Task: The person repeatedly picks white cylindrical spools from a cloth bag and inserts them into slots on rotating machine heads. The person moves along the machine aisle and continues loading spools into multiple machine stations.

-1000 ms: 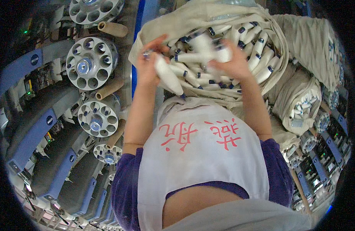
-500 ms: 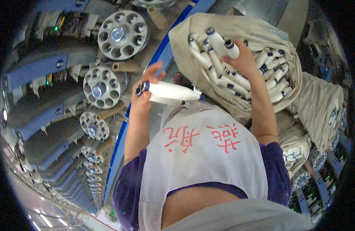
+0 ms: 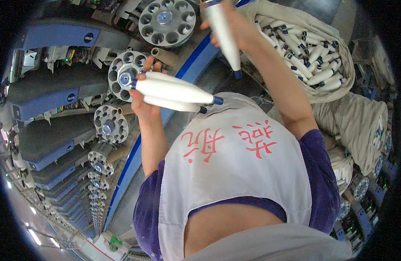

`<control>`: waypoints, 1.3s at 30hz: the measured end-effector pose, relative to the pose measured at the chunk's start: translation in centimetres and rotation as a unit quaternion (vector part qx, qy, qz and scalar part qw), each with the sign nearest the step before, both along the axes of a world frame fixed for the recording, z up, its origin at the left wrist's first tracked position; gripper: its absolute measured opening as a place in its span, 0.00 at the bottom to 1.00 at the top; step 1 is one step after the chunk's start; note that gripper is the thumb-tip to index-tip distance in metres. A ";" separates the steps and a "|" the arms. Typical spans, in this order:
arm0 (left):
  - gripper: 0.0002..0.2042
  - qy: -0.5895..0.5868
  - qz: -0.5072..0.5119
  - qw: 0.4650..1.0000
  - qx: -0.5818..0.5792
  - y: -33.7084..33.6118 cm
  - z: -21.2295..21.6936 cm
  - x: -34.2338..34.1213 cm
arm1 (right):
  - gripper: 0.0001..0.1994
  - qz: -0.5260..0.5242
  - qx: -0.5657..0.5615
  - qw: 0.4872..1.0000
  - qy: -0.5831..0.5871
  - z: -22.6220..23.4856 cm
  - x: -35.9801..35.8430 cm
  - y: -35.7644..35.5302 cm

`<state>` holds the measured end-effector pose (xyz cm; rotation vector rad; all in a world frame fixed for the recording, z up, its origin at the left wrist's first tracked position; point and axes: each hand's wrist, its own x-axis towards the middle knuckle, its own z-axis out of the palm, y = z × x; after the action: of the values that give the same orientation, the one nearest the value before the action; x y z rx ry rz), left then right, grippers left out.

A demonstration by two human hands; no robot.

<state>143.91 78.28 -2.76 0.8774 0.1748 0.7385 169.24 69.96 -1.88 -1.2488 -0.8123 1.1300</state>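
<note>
Several white yarn bobbins (image 3: 174, 90) with dark blue ends lie in my left hand (image 3: 144, 108). They point right across the top of my apron. Closed round another white yarn bobbin (image 3: 225, 41), my right hand (image 3: 243, 28) is up near the top edge, the bobbin's narrow blue tip hanging down. Left of it is a round metal magazine (image 3: 164, 18) with a ring of holes, some with bobbins inside. A second round magazine (image 3: 115, 87) sits just behind my left fingers, partly covered by them.
A beige cloth sack (image 3: 347, 65) full of white bobbins stands at the right, with more sacks (image 3: 357, 126) below it. A blue rail (image 3: 176, 85) runs diagonally beside the row of winding machines (image 3: 52, 98). Brown paper tubes (image 3: 165, 56) lie by the magazines.
My right hand has left the sack and moved up and left with a bobbin. My left hand with its bundle is slightly higher and further left. The view has shifted along the machines.
</note>
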 end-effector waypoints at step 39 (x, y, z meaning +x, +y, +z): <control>0.20 0.086 0.301 0.935 -0.168 2.8 -3.7 7.3 | 0.11 -0.041 0.294 0.821 0.487 -5.6 16.7 -3.1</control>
<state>151.24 81.03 -6.47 0.5541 0.7299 1.1590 185.98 66.83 -7.51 -0.0925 -0.2514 1.1300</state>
